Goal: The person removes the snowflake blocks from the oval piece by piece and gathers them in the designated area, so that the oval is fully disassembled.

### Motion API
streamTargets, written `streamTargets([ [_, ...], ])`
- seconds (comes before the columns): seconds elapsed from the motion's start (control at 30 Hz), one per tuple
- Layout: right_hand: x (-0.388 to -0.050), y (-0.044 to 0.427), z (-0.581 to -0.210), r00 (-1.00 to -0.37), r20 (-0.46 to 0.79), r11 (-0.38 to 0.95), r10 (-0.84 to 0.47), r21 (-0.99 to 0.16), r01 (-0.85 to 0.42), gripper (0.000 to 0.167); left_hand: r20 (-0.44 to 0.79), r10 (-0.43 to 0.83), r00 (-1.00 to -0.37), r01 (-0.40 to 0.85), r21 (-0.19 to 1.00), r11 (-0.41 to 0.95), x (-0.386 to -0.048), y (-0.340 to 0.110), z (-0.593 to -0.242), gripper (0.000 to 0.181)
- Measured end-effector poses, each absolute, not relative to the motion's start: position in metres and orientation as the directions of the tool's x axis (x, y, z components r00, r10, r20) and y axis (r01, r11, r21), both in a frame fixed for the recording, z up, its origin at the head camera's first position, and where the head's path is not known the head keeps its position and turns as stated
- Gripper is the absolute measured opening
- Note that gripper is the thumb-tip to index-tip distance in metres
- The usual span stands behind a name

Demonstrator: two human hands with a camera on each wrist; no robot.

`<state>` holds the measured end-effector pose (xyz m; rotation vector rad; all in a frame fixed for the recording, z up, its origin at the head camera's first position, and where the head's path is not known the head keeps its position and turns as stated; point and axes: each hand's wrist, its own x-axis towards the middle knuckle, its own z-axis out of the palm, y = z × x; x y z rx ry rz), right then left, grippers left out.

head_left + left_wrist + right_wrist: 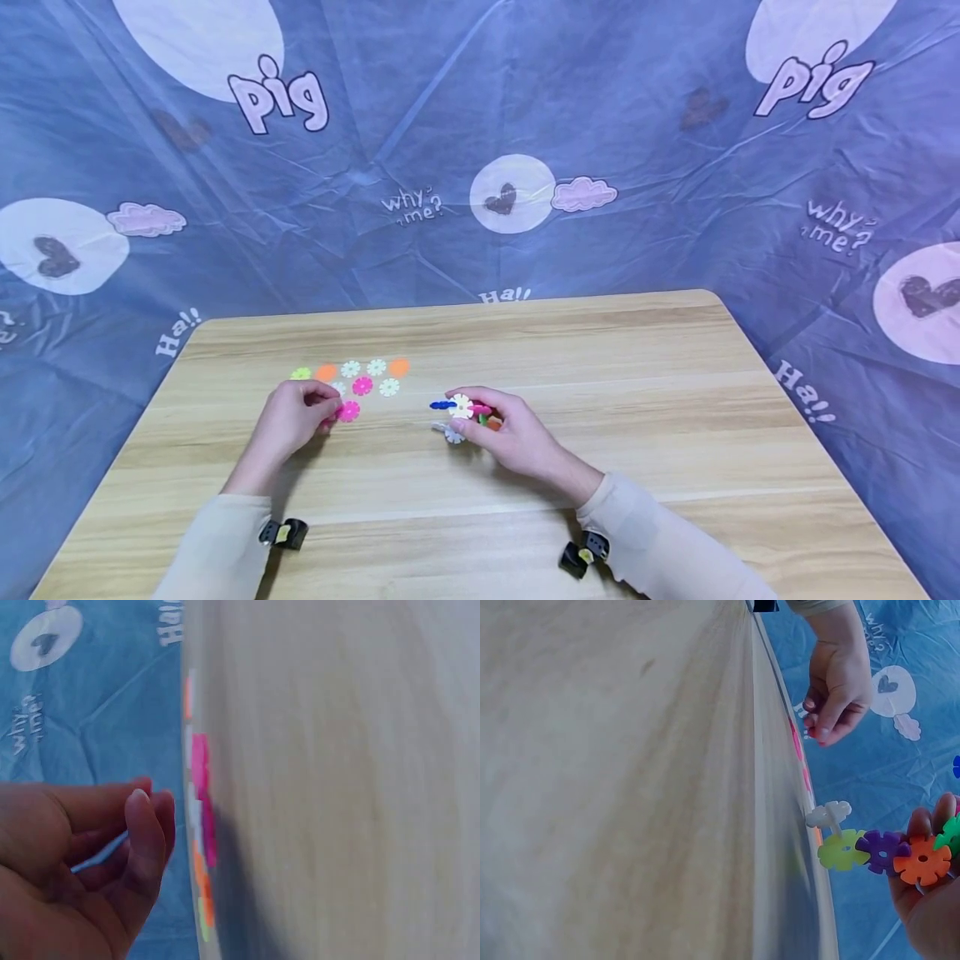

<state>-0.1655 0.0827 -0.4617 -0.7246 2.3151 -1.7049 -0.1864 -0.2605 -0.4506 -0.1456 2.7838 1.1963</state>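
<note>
Currently holds a chain of flower-shaped pieces (pixel 455 401) in the curled fingers of the right hand (pixel 513 433), just right of centre in the lower half of the head view. Shows blue, white, pink, green and orange there, partly covered by the hand. Runs, at the lower right of the right wrist view, from a whitish piece (pixel 829 815) through a yellow-green piece (pixel 834 853), a purple piece (pixel 870 844) and an orange piece (pixel 911 864) to a green piece (pixel 949 838) at the frame's edge. Reaches with the left hand (pixel 296 417) left of centre in the head view, with thumb and forefinger close together beside a front pink piece (pixel 350 411). Cannot tell from any view between pinching a piece there and merely hovering beside one. Beyond that hand, loose on the worktop (pixel 637 375), carries a back row of a lime disc (pixel 302 373), a left orange disc (pixel 326 372), two white flowers (pixel 376 363) and a right orange disc (pixel 400 367), with a rear pink piece (pixel 362 386) and a nearer white flower (pixel 389 383) just in front. Ends, across the upper half, in a printed blue cloth (pixel 420 125).
</note>
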Motion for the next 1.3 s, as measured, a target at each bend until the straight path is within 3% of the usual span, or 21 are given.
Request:
streamTargets([
  [0.3,-0.166,0.082,-0.459,-0.873,0.143,0.251,-0.466,-0.925,-0.285,0.044,-0.049,-0.017,-0.999,-0.047,0.750,0.660,-0.177,-0.258,-0.436,0.022],
  [0.53,-0.166,0.082,-0.458,-0.872,0.141,0.258,-0.470,-0.922,-0.288,0.044,0.029,0.040,-0.999,0.046,0.826,0.562,-0.167,-0.242,-0.423,0.025],
  [0.87,-0.164,0.082,-0.456,-0.865,0.157,0.230,-0.477,-0.927,-0.296,0.045,0.181,0.143,-0.973,0.226,0.871,0.437,-0.156,-0.212,-0.417,0.015],
  [1.3,-0.164,0.080,-0.453,-0.863,0.162,0.218,-0.479,-0.930,-0.295,0.046,0.228,0.268,-0.936,0.321,0.864,0.388,-0.152,-0.181,-0.418,0.013],
])
